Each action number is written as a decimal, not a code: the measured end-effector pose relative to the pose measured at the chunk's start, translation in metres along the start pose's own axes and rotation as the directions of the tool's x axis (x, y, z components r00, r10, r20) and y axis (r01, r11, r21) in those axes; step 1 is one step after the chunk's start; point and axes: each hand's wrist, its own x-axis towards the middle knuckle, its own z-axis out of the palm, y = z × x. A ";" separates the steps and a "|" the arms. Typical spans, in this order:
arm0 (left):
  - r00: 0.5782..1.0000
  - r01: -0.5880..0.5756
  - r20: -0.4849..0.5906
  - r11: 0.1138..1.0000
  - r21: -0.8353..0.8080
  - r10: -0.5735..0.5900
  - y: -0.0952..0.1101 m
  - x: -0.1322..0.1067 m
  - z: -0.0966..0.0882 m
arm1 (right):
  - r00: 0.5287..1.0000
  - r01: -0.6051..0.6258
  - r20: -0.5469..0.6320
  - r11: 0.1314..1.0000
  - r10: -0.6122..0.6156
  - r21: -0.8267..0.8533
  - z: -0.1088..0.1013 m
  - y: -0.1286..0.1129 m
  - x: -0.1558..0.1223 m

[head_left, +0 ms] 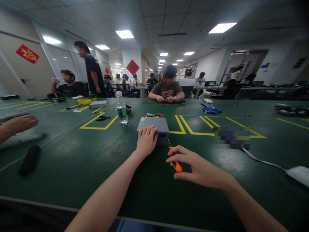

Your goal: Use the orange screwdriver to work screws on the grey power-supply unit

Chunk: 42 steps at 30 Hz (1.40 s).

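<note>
On the table (149, 196), the box (156, 122) lies right of the bottle (122, 110), behind the screwdriver (178, 167).

The box (162, 124) looks smooth metal, the screwdriver handle (178, 167) plastic, the tabletop (79, 167) smooth (faintly glossy).

Forearms (116, 187) reach forward; left hand (146, 138) palm down; right hand (191, 162) loosely curved, thumb lowermost.

Rectangular panel lights (124, 34) are glowing in a gridded ceiling (154, 22). At left, a red 福 poster (27, 54) is hanging on a beige door (14, 69) beside a glass partition (62, 60); another red diamond (132, 67) is decorating a white pillar (126, 55). Black office chairs (187, 91) are standing farther back, and yellow lines (94, 128) are marking the green tabletop (70, 180).
</note>
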 end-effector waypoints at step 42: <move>1.000 -0.016 0.022 1.000 -0.009 0.016 0.001 0.002 -0.002 | 1.000 0.023 0.006 0.995 -0.022 -0.095 0.009 0.001 0.004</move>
